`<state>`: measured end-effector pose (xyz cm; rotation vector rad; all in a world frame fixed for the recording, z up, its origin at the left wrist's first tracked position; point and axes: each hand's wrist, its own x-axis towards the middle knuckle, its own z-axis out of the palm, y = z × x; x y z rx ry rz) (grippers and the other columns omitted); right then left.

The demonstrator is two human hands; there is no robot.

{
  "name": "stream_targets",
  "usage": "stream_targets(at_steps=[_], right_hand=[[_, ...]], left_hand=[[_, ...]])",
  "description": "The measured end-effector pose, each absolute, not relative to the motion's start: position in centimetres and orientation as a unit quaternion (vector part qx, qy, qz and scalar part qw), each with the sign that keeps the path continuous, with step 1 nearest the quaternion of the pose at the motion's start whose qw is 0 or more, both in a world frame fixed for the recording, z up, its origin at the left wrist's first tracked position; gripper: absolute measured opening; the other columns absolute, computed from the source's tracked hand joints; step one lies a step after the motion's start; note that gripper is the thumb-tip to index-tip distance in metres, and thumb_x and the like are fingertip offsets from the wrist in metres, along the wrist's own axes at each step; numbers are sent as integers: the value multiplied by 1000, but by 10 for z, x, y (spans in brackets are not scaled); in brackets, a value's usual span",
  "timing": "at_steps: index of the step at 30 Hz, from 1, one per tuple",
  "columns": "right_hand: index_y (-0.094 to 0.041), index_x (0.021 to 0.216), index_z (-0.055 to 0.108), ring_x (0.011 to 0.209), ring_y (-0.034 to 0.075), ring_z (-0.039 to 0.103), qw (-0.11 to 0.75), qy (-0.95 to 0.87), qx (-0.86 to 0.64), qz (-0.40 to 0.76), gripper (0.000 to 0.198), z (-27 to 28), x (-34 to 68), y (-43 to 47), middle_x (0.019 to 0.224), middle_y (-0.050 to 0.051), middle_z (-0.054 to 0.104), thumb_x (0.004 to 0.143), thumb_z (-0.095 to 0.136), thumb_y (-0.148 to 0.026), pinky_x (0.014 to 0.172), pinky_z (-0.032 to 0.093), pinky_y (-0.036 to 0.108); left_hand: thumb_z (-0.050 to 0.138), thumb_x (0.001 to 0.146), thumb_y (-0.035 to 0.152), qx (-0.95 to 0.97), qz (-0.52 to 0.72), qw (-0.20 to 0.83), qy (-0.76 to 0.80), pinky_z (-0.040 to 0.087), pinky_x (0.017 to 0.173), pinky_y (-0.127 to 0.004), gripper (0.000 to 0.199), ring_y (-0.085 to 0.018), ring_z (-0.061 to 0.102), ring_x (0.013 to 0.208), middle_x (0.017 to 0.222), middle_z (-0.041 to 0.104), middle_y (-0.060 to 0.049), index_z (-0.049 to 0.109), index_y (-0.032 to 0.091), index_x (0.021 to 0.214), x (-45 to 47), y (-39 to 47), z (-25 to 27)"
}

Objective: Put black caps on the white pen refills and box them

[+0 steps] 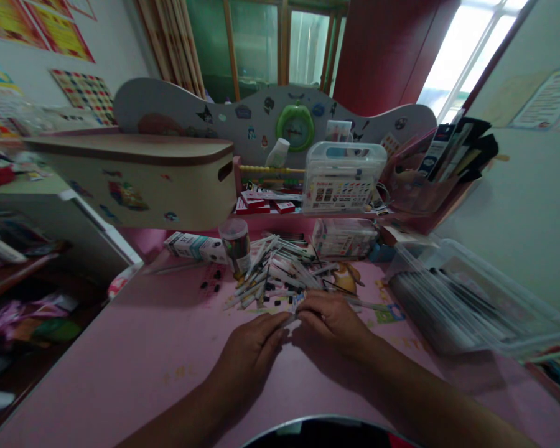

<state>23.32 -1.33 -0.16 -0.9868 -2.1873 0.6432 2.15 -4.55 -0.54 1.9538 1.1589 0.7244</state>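
My left hand (256,345) and my right hand (329,323) meet above the near side of the pink desk. Fingers of both are pinched on a slim, pale pen part (290,320), most of it hidden. Just beyond them lies a loose heap of white pen barrels (282,267), some with dark tips. Small black caps (277,302) are scattered at the heap's near edge. A few more black caps (210,286) lie to the left of it.
A clear tub of pens (236,242) and a white-and-teal box (196,247) stand behind the heap. On the right, a clear plastic bin (476,311) holds many slim sticks. A cream storage box (140,186) and a clear carry case (343,177) sit on the shelf.
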Motion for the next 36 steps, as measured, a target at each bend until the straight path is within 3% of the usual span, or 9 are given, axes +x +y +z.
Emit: stream_targets(at_steps=[3, 6, 8, 12, 16, 21, 30, 33, 36], right_hand=[[-17, 76, 62, 69, 14, 55, 300, -827, -403, 252, 24, 0, 232, -16, 74, 2, 61, 97, 51, -21, 65, 42, 25], [-19, 94, 63, 65, 13, 51, 310, -791, -424, 313, 8, 8, 230, -24, 73, -1, 59, 90, 56, -15, 61, 38, 24], [-20, 103, 60, 64, 12, 50, 317, -762, -431, 364, 21, 14, 228, -28, 73, -3, 58, 85, 57, -10, 60, 37, 24], [-20, 85, 58, 69, 13, 52, 310, -735, -453, 399, 13, 17, 225, -30, 76, -1, 59, 86, 51, -9, 63, 37, 24], [-19, 69, 52, 64, 12, 46, 289, -751, -448, 388, 24, 13, 227, -27, 67, -1, 51, 92, 50, -18, 60, 34, 25], [-20, 93, 58, 62, 11, 48, 299, -743, -433, 413, 13, 15, 229, -28, 69, -5, 54, 84, 56, -11, 61, 34, 24], [-18, 71, 55, 65, 13, 49, 282, -754, -457, 378, 25, 16, 226, -30, 68, -2, 55, 95, 48, -22, 62, 36, 25], [-19, 86, 60, 63, 13, 49, 294, -750, -452, 383, 8, 14, 228, -29, 68, -3, 55, 90, 53, -18, 60, 35, 25], [-20, 93, 59, 63, 12, 49, 298, -738, -452, 403, 15, 15, 227, -31, 70, -4, 56, 83, 56, -10, 60, 35, 24]], left_hand=[[47, 100, 32, 771, 282, 359, 445, 50, 95, -32, 36, -20, 68, 107, 120, 74, -4, 67, 30, 130, 21, -46, -7], [47, 100, 34, 768, 288, 361, 444, 50, 96, -31, 35, -20, 68, 107, 120, 74, -4, 67, 30, 129, 21, -46, -7], [48, 100, 34, 764, 291, 365, 446, 51, 94, -30, 34, -19, 68, 106, 118, 75, -3, 68, 30, 127, 22, -46, -6], [48, 99, 30, 760, 284, 360, 461, 51, 92, -30, 33, -20, 69, 104, 118, 75, -4, 70, 27, 124, 22, -45, -5], [49, 99, 29, 767, 279, 347, 462, 51, 95, -32, 32, -21, 69, 105, 118, 75, -6, 70, 24, 122, 22, -46, -7], [48, 99, 31, 767, 289, 353, 451, 51, 91, -29, 30, -19, 69, 102, 113, 76, -3, 71, 27, 118, 22, -47, -7], [48, 99, 30, 769, 285, 354, 450, 52, 92, -33, 31, -21, 69, 102, 113, 76, -6, 71, 26, 120, 21, -48, -4], [46, 100, 32, 770, 283, 353, 449, 52, 91, -33, 31, -21, 69, 101, 112, 75, -6, 70, 26, 118, 22, -48, -4], [46, 100, 33, 779, 286, 323, 454, 52, 88, -34, 30, -22, 68, 98, 109, 75, -7, 70, 25, 115, 21, -46, -5]])
